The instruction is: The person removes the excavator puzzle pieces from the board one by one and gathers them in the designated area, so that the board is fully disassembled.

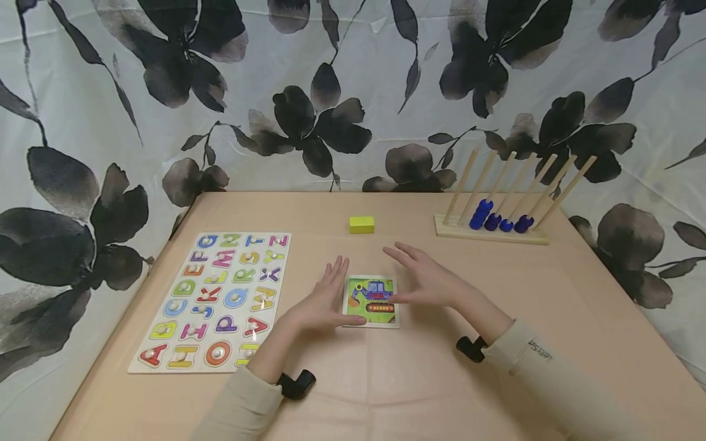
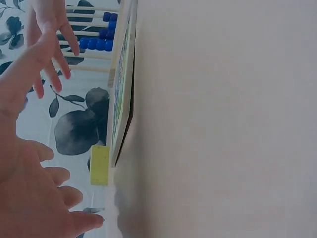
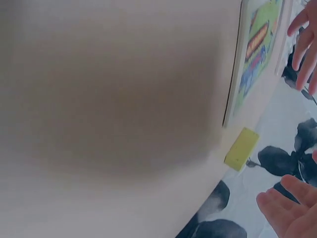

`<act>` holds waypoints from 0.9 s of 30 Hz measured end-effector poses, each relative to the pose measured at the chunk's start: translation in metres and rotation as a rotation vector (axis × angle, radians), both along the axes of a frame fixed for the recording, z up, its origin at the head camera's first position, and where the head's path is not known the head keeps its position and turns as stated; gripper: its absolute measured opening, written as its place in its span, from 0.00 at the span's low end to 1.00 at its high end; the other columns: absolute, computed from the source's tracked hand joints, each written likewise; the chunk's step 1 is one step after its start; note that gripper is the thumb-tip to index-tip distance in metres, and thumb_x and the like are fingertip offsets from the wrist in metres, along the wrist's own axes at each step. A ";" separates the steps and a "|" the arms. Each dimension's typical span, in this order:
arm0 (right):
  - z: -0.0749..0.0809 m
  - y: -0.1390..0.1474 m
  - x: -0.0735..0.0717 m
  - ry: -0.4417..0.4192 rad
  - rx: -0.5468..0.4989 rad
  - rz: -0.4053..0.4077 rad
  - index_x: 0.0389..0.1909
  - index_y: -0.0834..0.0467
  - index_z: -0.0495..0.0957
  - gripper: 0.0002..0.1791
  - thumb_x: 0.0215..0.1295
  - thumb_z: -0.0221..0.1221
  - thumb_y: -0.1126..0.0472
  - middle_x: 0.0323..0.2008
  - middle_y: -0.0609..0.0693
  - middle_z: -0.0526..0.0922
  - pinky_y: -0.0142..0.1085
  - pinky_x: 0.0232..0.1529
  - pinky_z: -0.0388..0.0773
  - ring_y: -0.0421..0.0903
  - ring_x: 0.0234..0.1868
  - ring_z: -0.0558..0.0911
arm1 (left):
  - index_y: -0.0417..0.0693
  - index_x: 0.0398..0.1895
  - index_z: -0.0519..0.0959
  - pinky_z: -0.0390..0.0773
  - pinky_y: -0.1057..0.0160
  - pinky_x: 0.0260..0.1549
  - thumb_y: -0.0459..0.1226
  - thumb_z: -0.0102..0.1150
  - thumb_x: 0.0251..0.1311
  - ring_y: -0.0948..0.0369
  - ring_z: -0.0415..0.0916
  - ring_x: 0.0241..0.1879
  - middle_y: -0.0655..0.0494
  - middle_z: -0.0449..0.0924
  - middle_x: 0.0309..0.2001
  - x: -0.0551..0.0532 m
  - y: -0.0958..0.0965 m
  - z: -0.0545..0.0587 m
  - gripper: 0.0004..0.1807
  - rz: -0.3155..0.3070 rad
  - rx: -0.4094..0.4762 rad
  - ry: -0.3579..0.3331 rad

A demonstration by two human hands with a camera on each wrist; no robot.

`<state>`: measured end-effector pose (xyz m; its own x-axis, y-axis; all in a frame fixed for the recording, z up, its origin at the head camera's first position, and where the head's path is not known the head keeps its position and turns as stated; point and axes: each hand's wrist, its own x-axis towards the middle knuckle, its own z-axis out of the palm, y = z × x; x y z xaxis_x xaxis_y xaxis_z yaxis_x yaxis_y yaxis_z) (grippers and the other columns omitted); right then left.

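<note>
A small square picture puzzle (image 1: 372, 288) of a blue and purple digger on green lies flat on the table between both hands. My left hand (image 1: 322, 300) hovers at its left side with fingers extended and the thumb over the lower left edge. On the other side, my right hand (image 1: 427, 278) has its fingers spread, the thumb reaching over the right edge. Neither hand grips anything. From the left wrist view, the left hand (image 2: 39, 193) appears above table level, apart from the puzzle (image 2: 124, 94). The right wrist view shows the right hand (image 3: 292, 210) likewise raised.
On the left lies a white alphabet board (image 1: 184, 291) with colourful knobbed letters. A yellow block (image 1: 361, 225) sits behind the puzzle. At the back right stands a wooden peg rack (image 1: 491, 236) with several blue beads (image 1: 482, 214). A flowered cloth (image 1: 386, 131) hangs behind the table.
</note>
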<state>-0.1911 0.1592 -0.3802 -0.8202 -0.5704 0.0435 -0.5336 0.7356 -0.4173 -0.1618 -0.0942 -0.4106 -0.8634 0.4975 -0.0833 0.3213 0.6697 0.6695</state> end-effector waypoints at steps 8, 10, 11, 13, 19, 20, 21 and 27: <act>-0.009 -0.022 -0.006 -0.024 0.042 0.038 0.69 0.51 0.56 0.52 0.44 0.65 0.36 0.66 0.60 0.58 0.56 0.59 0.62 0.59 0.65 0.59 | 0.45 0.72 0.36 0.43 0.44 0.63 0.52 0.70 0.41 0.46 0.26 0.69 0.47 0.28 0.72 -0.005 0.000 -0.008 0.63 0.013 0.038 -0.076; -0.012 -0.028 -0.008 -0.043 0.048 0.039 0.68 0.50 0.57 0.51 0.44 0.65 0.36 0.65 0.59 0.59 0.55 0.59 0.63 0.57 0.64 0.60 | 0.43 0.72 0.37 0.42 0.41 0.63 0.51 0.71 0.41 0.45 0.26 0.69 0.47 0.29 0.72 -0.006 0.001 -0.009 0.63 0.015 0.037 -0.070; -0.013 -0.030 -0.008 -0.053 0.050 0.044 0.68 0.50 0.58 0.50 0.45 0.65 0.37 0.65 0.59 0.59 0.55 0.59 0.63 0.57 0.64 0.60 | 0.43 0.72 0.38 0.41 0.40 0.63 0.50 0.71 0.41 0.45 0.26 0.69 0.47 0.29 0.72 -0.006 0.001 -0.010 0.63 0.016 0.032 -0.067; -0.016 -0.035 -0.010 -0.083 0.052 0.053 0.67 0.49 0.60 0.46 0.47 0.65 0.39 0.65 0.59 0.60 0.55 0.59 0.63 0.57 0.64 0.60 | 0.42 0.72 0.38 0.39 0.39 0.62 0.49 0.72 0.40 0.44 0.26 0.68 0.47 0.30 0.72 -0.008 0.001 -0.011 0.63 0.014 0.020 -0.066; -0.022 -0.048 -0.014 -0.141 0.074 0.058 0.62 0.47 0.68 0.33 0.54 0.63 0.46 0.60 0.56 0.66 0.50 0.57 0.66 0.52 0.58 0.66 | 0.38 0.71 0.42 0.36 0.39 0.62 0.47 0.74 0.37 0.42 0.27 0.68 0.43 0.33 0.71 -0.010 0.004 -0.015 0.63 0.009 -0.023 -0.068; -0.023 -0.050 -0.015 -0.146 0.082 0.055 0.61 0.47 0.69 0.32 0.54 0.63 0.47 0.58 0.55 0.67 0.48 0.56 0.68 0.51 0.56 0.68 | 0.38 0.71 0.43 0.36 0.40 0.63 0.47 0.74 0.37 0.42 0.27 0.68 0.43 0.34 0.71 -0.010 0.005 -0.016 0.62 0.010 -0.030 -0.069; -0.023 -0.053 -0.016 -0.155 0.084 0.052 0.60 0.47 0.70 0.31 0.54 0.63 0.48 0.56 0.54 0.68 0.46 0.55 0.69 0.50 0.54 0.69 | 0.38 0.70 0.45 0.36 0.41 0.63 0.47 0.75 0.36 0.42 0.27 0.68 0.43 0.35 0.71 -0.010 0.005 -0.016 0.62 0.013 -0.036 -0.071; -0.023 -0.064 -0.023 -0.186 0.106 0.068 0.55 0.50 0.75 0.25 0.54 0.64 0.53 0.46 0.52 0.72 0.40 0.49 0.70 0.45 0.44 0.70 | 0.37 0.70 0.48 0.38 0.43 0.64 0.47 0.75 0.35 0.44 0.29 0.69 0.43 0.39 0.71 -0.011 0.005 -0.019 0.61 0.036 -0.047 -0.075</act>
